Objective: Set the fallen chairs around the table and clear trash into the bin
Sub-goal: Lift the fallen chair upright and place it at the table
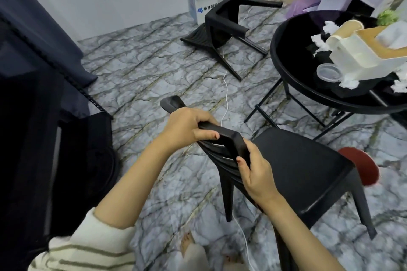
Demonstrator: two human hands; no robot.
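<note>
Both hands' grip (220,147) hiding chair-back (233,138)

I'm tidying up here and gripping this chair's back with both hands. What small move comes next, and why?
Probably slide the held chair toward the table: both hands, left and right, grip its backrest, it looks upright, yet stands apart from the table.

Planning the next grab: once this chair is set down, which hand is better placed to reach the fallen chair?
Probably the left hand. It grips the top of the held chair on the side nearer the fallen chair. The right hand sits lower and farther from it.
</note>
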